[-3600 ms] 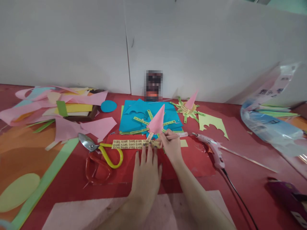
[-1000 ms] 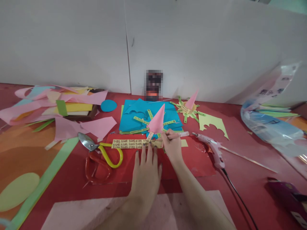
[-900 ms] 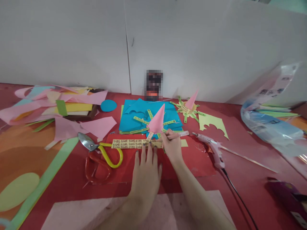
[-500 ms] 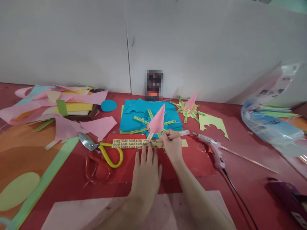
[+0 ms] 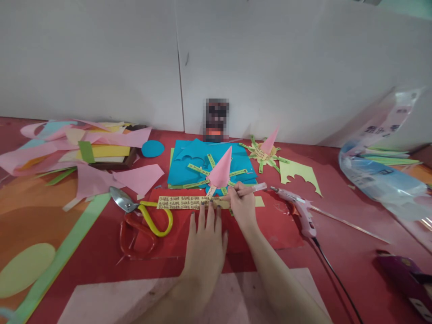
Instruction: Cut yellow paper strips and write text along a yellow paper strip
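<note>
My right hand (image 5: pixel 243 208) is closed around a pen (image 5: pixel 251 189), its tip touching a cream paper strip (image 5: pixel 182 202). Rows of dark handwritten characters cover the strip's left part, while its right end is plain. Fingers stretched flat, my left hand (image 5: pixel 206 240) presses on the strip's lower edge. Just behind the strip stands a pink paper cone (image 5: pixel 222 168) with written yellow-green strips spreading from its base. Under the hands lies a red paper sheet (image 5: pixel 270 229). Part of the writing is hidden by my fingers.
Scissors (image 5: pixel 141 211) lie left of the hands, a pink glue gun (image 5: pixel 300 207) with a cord to the right. Blue paper (image 5: pixel 178 155), a second cone craft (image 5: pixel 266 150) and a phone-like pixelated object (image 5: pixel 217 119) stand behind. Paper scraps (image 5: pixel 101 139) lie left, a plastic bag (image 5: pixel 378 171) right.
</note>
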Tool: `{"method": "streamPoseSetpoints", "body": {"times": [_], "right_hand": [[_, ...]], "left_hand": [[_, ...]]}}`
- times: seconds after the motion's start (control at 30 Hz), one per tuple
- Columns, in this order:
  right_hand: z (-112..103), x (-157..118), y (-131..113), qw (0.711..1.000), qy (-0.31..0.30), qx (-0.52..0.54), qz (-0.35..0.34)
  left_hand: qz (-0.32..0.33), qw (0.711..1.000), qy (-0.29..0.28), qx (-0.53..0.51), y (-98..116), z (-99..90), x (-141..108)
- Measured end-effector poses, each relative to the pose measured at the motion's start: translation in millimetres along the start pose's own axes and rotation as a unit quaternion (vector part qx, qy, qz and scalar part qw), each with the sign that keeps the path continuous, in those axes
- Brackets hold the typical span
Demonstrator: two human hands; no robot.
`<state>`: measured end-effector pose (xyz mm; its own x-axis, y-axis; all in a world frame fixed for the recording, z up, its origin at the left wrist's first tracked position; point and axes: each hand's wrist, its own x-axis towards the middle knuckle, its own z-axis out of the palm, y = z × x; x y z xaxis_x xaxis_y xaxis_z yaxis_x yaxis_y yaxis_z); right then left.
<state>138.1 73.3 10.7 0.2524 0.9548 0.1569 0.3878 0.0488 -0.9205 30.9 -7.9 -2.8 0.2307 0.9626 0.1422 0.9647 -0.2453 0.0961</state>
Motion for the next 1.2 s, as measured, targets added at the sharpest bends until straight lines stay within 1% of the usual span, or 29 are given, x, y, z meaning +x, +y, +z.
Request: {"method": "streamPoseSetpoints", "body": {"times": [0.13, 0.3, 0.43, 0.57, 0.63, 0.77, 0.87, 0.97, 1.03, 1.1, 1.2], "right_hand": [[0.0, -0.8, 1.2, 0.999, -0.009, 0.024, 0.022], [1.5, -1.3, 2.0, 0.997, -0.002, 0.072, 0.021], [2.3, -1.0, 2.2, 0.993, -0.018, 0.112, 0.034], [2.2, -0.8, 1.7, 0.994, -0.018, 0.099, 0.033], [2.1, -0.5, 1.7, 0.995, -0.018, 0.097, 0.033], [1.5, -0.5, 1.6, 0.995, -0.021, 0.089, 0.036], [1.1, -1.4, 0.0, 0.997, -0.025, 0.074, 0.016], [2.2, -2.6, -2.0, 0.994, -0.058, 0.086, -0.016], [3.6, -3.2, -2.9, 0.992, -0.088, 0.092, -0.024], [4.9, -3.4, -3.3, 0.992, -0.101, 0.078, -0.018], [5.6, -3.1, -3.0, 0.994, -0.103, 0.048, -0.005]], "left_hand": [[0.001, 1.000, 0.003, -0.004, -0.2, 0.8, 0.1], [0.000, 1.000, 0.007, -0.009, 0.2, 0.8, 0.1], [0.006, 1.000, 0.027, -0.005, 0.3, -2.0, -0.5], [0.037, 0.998, 0.057, 0.020, 1.7, -1.7, -0.8], [0.050, 0.997, 0.050, 0.029, 2.1, -0.2, -0.8], [0.064, 0.997, 0.018, 0.026, 1.1, 1.7, -0.6], [0.063, 0.998, 0.017, 0.021, 0.3, 1.8, -0.3], [0.058, 0.998, 0.022, 0.020, 0.5, 2.4, -0.3], [0.058, 0.998, 0.020, 0.017, 0.9, 2.9, -0.4], [0.057, 0.998, 0.016, 0.014, 1.1, 3.4, -0.5], [0.056, 0.998, 0.018, 0.018, 1.3, 4.0, -0.5]]}}
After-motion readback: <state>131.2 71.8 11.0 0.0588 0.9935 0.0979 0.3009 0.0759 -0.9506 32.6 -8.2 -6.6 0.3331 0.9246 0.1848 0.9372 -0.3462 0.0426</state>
